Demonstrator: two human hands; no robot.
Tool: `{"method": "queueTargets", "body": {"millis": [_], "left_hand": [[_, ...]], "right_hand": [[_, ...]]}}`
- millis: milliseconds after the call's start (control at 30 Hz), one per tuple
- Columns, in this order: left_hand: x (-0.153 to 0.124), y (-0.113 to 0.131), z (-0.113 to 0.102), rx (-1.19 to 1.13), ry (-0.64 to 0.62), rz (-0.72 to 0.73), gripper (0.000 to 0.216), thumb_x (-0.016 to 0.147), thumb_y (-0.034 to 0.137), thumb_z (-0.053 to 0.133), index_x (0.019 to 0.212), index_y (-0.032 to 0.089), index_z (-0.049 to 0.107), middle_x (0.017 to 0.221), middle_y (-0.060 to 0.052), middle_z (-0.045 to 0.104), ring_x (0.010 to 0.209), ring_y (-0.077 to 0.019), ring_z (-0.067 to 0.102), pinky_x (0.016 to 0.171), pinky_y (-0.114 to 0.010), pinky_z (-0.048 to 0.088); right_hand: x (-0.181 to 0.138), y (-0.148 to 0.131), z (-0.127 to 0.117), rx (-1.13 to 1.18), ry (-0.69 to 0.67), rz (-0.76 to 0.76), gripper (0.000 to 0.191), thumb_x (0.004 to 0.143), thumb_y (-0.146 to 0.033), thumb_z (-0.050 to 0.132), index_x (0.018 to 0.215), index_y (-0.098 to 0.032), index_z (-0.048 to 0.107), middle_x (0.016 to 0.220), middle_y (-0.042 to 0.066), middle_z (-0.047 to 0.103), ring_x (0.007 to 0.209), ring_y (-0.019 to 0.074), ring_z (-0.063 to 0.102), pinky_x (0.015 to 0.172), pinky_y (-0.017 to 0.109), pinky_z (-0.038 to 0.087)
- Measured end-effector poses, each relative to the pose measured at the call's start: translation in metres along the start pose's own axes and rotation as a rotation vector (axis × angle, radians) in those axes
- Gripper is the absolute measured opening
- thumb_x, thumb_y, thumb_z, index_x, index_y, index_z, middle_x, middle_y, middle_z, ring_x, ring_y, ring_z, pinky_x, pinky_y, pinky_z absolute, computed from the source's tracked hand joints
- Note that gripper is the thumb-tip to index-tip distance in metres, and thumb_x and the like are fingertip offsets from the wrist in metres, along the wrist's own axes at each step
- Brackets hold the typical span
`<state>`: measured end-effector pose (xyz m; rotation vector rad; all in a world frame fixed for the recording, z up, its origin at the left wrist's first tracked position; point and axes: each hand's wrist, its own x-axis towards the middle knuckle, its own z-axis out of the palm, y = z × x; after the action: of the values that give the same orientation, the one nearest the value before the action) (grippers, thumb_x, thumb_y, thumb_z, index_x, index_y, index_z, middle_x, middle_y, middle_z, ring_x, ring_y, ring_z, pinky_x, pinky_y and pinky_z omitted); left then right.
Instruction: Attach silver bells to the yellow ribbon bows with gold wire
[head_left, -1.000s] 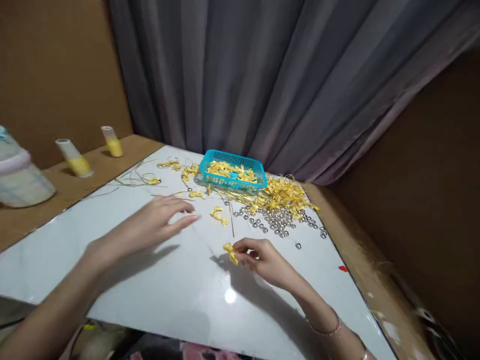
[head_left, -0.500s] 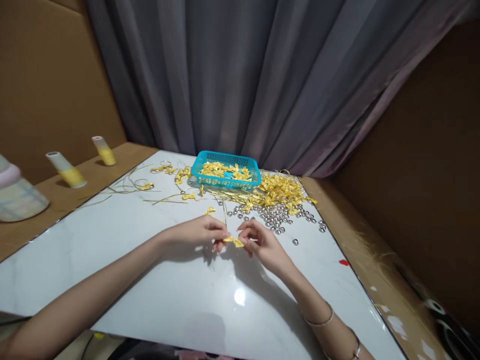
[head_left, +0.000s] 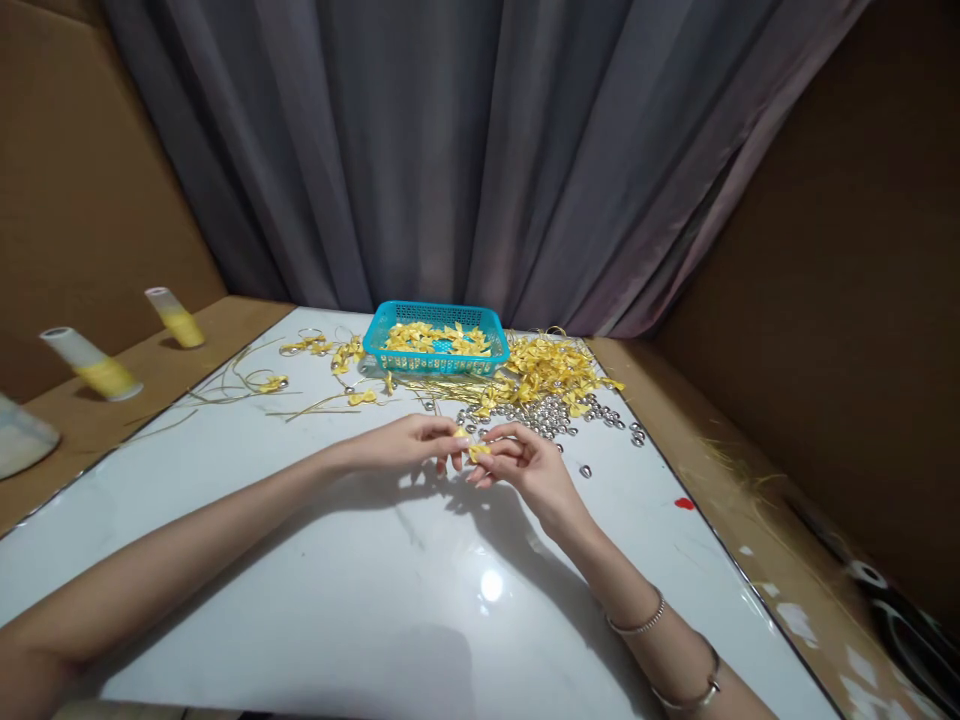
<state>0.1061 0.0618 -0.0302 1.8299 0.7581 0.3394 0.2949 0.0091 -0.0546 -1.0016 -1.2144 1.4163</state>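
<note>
My left hand (head_left: 409, 442) and my right hand (head_left: 521, 465) meet over the middle of a white table (head_left: 315, 570). Both pinch a small yellow ribbon bow (head_left: 472, 447) between their fingertips, which hide most of it. Just beyond the hands lies a scatter of silver beads (head_left: 559, 418). A heap of yellow bows (head_left: 555, 365) lies behind the beads, next to a turquoise basket (head_left: 435, 340) that holds more bows.
Gold wires and loose bows (head_left: 277, 385) lie at the table's far left. Two yellow thread spools (head_left: 94, 363) (head_left: 176, 318) stand on the brown ledge at left. A grey curtain (head_left: 450, 150) hangs behind. A red spot (head_left: 684, 503) marks the table's right edge.
My left hand came in from the left and joined the right hand on the bow. Both hands moved a little farther from me, toward the beads. The view has tilted up.
</note>
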Motion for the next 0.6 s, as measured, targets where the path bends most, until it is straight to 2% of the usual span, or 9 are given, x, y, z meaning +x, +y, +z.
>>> {"method": "queueTargets", "body": {"millis": [100, 167, 233, 300, 400, 467, 533, 600], "left_hand": [[-0.005, -0.017, 0.017, -0.111, 0.168, 0.04, 0.032, 0.087, 0.042, 0.049, 0.071, 0.014, 0.057, 0.071, -0.002, 0.058, 0.065, -0.012, 0.052, 0.06, -0.024, 0.039], [-0.008, -0.026, 0.024, -0.16, 0.224, 0.057, 0.032, 0.085, 0.04, 0.051, 0.067, 0.014, 0.056, 0.067, -0.001, 0.056, 0.066, -0.0125, 0.052, 0.063, -0.025, 0.039], [-0.014, -0.032, 0.023, -0.179, 0.223, 0.052, 0.031, 0.084, 0.039, 0.054, 0.067, 0.014, 0.058, 0.065, -0.001, 0.056, 0.065, -0.0127, 0.051, 0.063, -0.025, 0.039], [-0.021, -0.039, 0.017, -0.188, 0.152, 0.054, 0.03, 0.083, 0.039, 0.055, 0.068, 0.013, 0.06, 0.068, -0.002, 0.058, 0.066, -0.0132, 0.051, 0.063, -0.025, 0.039], [-0.033, -0.051, 0.004, -0.19, -0.014, 0.125, 0.031, 0.082, 0.037, 0.057, 0.063, 0.013, 0.058, 0.082, -0.008, 0.062, 0.074, -0.0158, 0.055, 0.068, -0.027, 0.041], [-0.038, -0.058, -0.003, -0.126, -0.078, 0.205, 0.03, 0.082, 0.034, 0.058, 0.06, 0.013, 0.054, 0.085, -0.009, 0.062, 0.074, -0.0158, 0.056, 0.069, -0.027, 0.042], [-0.04, -0.063, -0.006, -0.039, -0.107, 0.269, 0.03, 0.081, 0.033, 0.058, 0.058, 0.015, 0.05, 0.084, -0.008, 0.061, 0.072, -0.0145, 0.054, 0.068, -0.026, 0.042], [-0.04, -0.065, -0.007, 0.013, -0.125, 0.295, 0.032, 0.082, 0.033, 0.057, 0.057, 0.016, 0.047, 0.085, -0.007, 0.059, 0.071, -0.0136, 0.052, 0.067, -0.025, 0.041]], "right_hand": [[-0.002, 0.004, 0.006, -0.047, -0.014, 0.063, 0.033, 0.062, -0.034, 0.078, 0.079, -0.018, 0.055, 0.064, 0.0, 0.067, 0.057, 0.0148, 0.065, 0.055, 0.026, 0.051], [-0.003, 0.008, 0.011, -0.087, -0.071, 0.136, 0.038, 0.059, -0.038, 0.079, 0.08, -0.019, 0.052, 0.061, 0.0, 0.067, 0.052, 0.0147, 0.063, 0.05, 0.026, 0.05], [-0.003, 0.011, 0.014, -0.132, -0.12, 0.187, 0.04, 0.061, -0.042, 0.076, 0.081, -0.019, 0.05, 0.059, 0.0, 0.066, 0.048, 0.0147, 0.061, 0.045, 0.025, 0.047], [-0.002, 0.013, 0.011, -0.194, -0.126, 0.17, 0.034, 0.069, -0.045, 0.069, 0.081, -0.018, 0.051, 0.058, 0.0, 0.064, 0.048, 0.014, 0.059, 0.044, 0.025, 0.046], [0.007, 0.014, -0.003, -0.391, -0.004, 0.022, 0.024, 0.078, -0.04, 0.061, 0.077, -0.017, 0.054, 0.063, 0.003, 0.063, 0.054, 0.0141, 0.058, 0.049, 0.025, 0.045], [0.017, 0.012, -0.015, -0.624, 0.103, -0.131, 0.014, 0.079, -0.031, 0.059, 0.078, -0.017, 0.057, 0.076, 0.005, 0.064, 0.066, 0.0169, 0.06, 0.055, 0.027, 0.046], [0.031, 0.01, -0.022, -0.9, 0.065, -0.285, 0.008, 0.081, -0.019, 0.053, 0.087, -0.018, 0.059, 0.092, 0.008, 0.064, 0.08, 0.0193, 0.059, 0.066, 0.031, 0.047], [0.049, 0.009, -0.021, -1.164, -0.082, -0.405, 0.024, 0.082, -0.008, 0.047, 0.102, -0.017, 0.057, 0.109, 0.012, 0.06, 0.098, 0.0217, 0.054, 0.081, 0.035, 0.044]]}}
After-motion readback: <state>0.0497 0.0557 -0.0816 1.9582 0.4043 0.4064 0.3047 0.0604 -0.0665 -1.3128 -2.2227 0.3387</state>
